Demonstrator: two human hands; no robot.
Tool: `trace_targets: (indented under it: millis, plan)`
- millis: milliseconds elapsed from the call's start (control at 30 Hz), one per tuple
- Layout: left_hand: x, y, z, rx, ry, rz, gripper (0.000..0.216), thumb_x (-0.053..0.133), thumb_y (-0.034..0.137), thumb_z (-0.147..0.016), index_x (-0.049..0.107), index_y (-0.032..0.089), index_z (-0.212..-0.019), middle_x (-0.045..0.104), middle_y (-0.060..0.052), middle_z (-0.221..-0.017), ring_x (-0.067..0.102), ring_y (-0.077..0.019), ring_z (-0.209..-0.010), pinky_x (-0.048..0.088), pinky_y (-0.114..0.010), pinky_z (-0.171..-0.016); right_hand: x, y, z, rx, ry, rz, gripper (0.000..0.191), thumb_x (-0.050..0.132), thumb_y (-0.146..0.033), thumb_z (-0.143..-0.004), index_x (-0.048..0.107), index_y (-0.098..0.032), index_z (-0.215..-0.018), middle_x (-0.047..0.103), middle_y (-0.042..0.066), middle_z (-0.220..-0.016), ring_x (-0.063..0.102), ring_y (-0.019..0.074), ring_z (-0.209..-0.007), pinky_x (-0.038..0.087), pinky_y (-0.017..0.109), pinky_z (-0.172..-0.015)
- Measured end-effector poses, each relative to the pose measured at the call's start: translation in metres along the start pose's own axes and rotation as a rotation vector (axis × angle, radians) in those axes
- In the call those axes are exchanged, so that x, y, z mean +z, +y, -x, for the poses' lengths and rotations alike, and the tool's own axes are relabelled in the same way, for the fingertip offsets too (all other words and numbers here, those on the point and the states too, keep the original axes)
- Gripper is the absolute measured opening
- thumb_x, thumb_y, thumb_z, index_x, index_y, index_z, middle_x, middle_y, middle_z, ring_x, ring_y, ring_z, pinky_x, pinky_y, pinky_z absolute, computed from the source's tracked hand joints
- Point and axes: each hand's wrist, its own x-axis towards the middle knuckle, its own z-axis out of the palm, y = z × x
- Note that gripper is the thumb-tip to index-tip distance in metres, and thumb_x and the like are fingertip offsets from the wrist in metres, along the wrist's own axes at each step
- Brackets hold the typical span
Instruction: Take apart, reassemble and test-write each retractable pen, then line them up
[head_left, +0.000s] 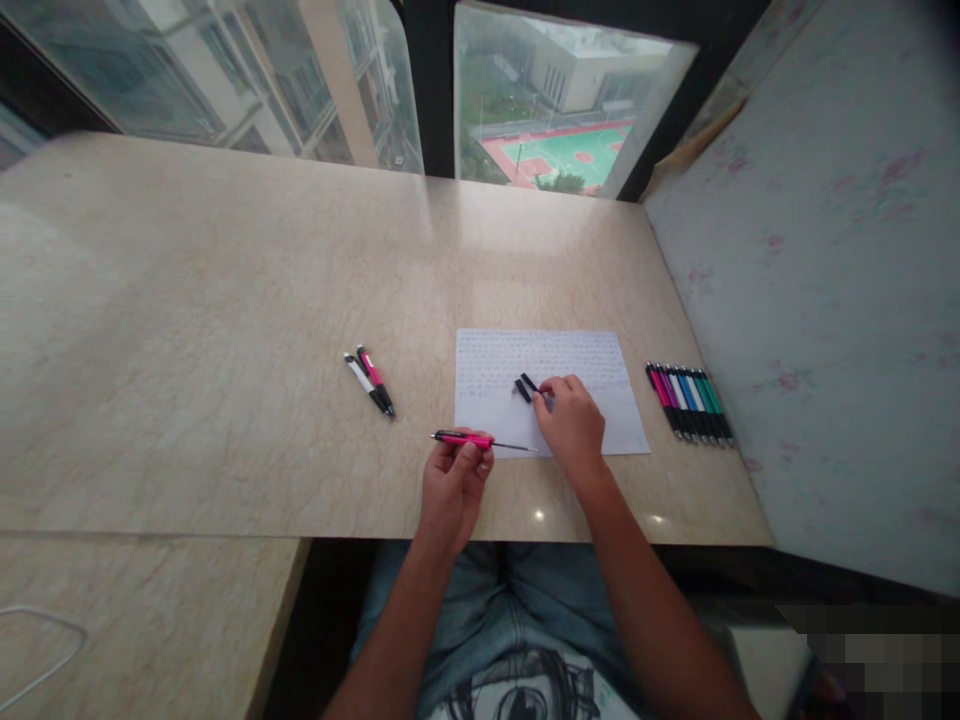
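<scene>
My left hand [456, 485] is closed around the pink barrel of a ballpoint pen [461, 438]. The pen lies nearly level above the paper's lower left edge, its thin refill [514, 447] sticking out bare to the right. Over the middle of a sheet of paper [555, 425] covered in rows of handwriting, my right hand [574, 420] has thumb and forefinger pinched at the end of a black pen grip [529, 382]. A second short black pen piece [522, 391] lies just beside it on the sheet.
Left of the paper, a white-and-black pen [365, 380] and a pink-and-black pen [373, 375] lie together. A row of several coloured pens [688, 403] lies at the right, near the patterned wall [825, 300]. Windows border the stone counter [225, 350] at the back.
</scene>
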Motion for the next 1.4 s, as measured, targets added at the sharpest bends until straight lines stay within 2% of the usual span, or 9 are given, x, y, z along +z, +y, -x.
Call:
trace_targets:
  millis: [67, 167, 300, 433, 533, 700, 933, 1067, 1400]
  plan:
    - [0.000, 0.000, 0.000, -0.002, 0.001, 0.001, 0.021, 0.083, 0.023, -0.071, 0.069, 0.017, -0.086, 0.073, -0.003, -0.085, 0.065, -0.0080, -0.071, 0.051, -0.018, -0.068, -0.002, 0.002, 0.000, 0.031, 0.019, -0.035, 0.011, 0.059, -0.027, -0.087, 0.066, -0.018, -0.087, 0.067, 0.011, -0.090, 0.062, 0.0228, -0.079, 0.044, 0.033, -0.066]
    - [0.000, -0.001, 0.000, -0.002, 0.013, -0.004, 0.022, 0.083, 0.023, -0.070, 0.069, 0.017, -0.087, 0.073, -0.003, -0.086, 0.065, -0.0086, -0.072, 0.052, -0.020, -0.069, -0.014, 0.011, 0.009, 0.043, 0.027, -0.248, 0.015, 0.057, -0.031, -0.089, 0.066, -0.018, -0.088, 0.069, 0.009, -0.086, 0.064, 0.0216, -0.076, 0.048, 0.034, -0.066]
    - [0.000, -0.002, 0.000, 0.015, 0.033, -0.012, 0.023, 0.084, 0.023, -0.070, 0.069, 0.017, -0.087, 0.073, -0.002, -0.086, 0.066, -0.0086, -0.073, 0.052, -0.019, -0.069, -0.042, 0.024, 0.035, 0.095, -0.116, -0.595, 0.020, 0.065, -0.038, -0.085, 0.069, -0.020, -0.093, 0.072, 0.007, -0.087, 0.067, 0.0212, -0.077, 0.054, 0.032, -0.064]
    - [0.000, -0.002, 0.001, 0.050, 0.038, -0.007, 0.024, 0.084, 0.024, -0.069, 0.069, 0.018, -0.087, 0.073, -0.002, -0.084, 0.066, -0.0079, -0.070, 0.052, -0.018, -0.067, -0.067, 0.027, 0.058, 0.054, -0.154, -0.670, 0.013, 0.065, -0.033, -0.086, 0.071, -0.023, -0.090, 0.070, 0.005, -0.088, 0.066, 0.0199, -0.081, 0.055, 0.031, -0.066]
    - [0.000, -0.002, 0.000, 0.065, 0.042, -0.026, 0.024, 0.084, 0.024, -0.070, 0.069, 0.017, -0.087, 0.074, -0.003, -0.084, 0.066, -0.0081, -0.069, 0.052, -0.019, -0.068, -0.076, 0.023, 0.064, 0.019, -0.143, -0.688, 0.010, 0.065, -0.030, -0.087, 0.071, -0.024, -0.089, 0.069, 0.005, -0.087, 0.065, 0.0195, -0.080, 0.055, 0.030, -0.065]
    - [0.000, -0.002, 0.000, 0.062, 0.047, -0.036, 0.025, 0.085, 0.024, -0.068, 0.069, 0.017, -0.086, 0.074, -0.002, -0.083, 0.066, -0.0080, -0.069, 0.053, -0.019, -0.068, -0.075, 0.016, 0.063, -0.031, -0.099, -0.680, 0.008, 0.064, -0.027, -0.088, 0.071, -0.024, -0.090, 0.069, 0.005, -0.088, 0.065, 0.0198, -0.082, 0.054, 0.032, -0.067]
    - [0.003, -0.001, 0.002, 0.060, 0.032, -0.077, 0.023, 0.084, 0.024, -0.070, 0.069, 0.017, -0.087, 0.073, -0.003, -0.086, 0.067, -0.0094, -0.074, 0.053, -0.021, -0.072, -0.069, -0.002, 0.059, -0.136, -0.114, -0.611, 0.010, 0.061, -0.023, -0.088, 0.071, -0.024, -0.090, 0.070, 0.004, -0.086, 0.063, 0.0173, -0.072, 0.053, 0.031, -0.063]
    - [0.003, -0.002, 0.002, 0.055, -0.019, -0.101, 0.021, 0.083, 0.023, -0.071, 0.070, 0.018, -0.087, 0.073, -0.003, -0.086, 0.067, -0.0100, -0.075, 0.054, -0.022, -0.074, -0.060, -0.011, 0.059, -0.172, -0.141, -0.621, 0.011, 0.060, -0.022, -0.088, 0.071, -0.024, -0.089, 0.070, 0.004, -0.086, 0.063, 0.0160, -0.069, 0.053, 0.029, -0.061]
    - [0.000, -0.005, 0.003, 0.039, -0.067, -0.122, 0.020, 0.081, 0.020, -0.073, 0.069, 0.019, -0.088, 0.073, -0.003, -0.087, 0.068, -0.0116, -0.078, 0.054, -0.025, -0.077, -0.051, -0.017, 0.059, -0.090, -0.143, -0.691, 0.008, 0.063, -0.023, -0.087, 0.070, -0.024, -0.090, 0.071, 0.004, -0.087, 0.065, 0.0177, -0.077, 0.054, 0.030, -0.067]
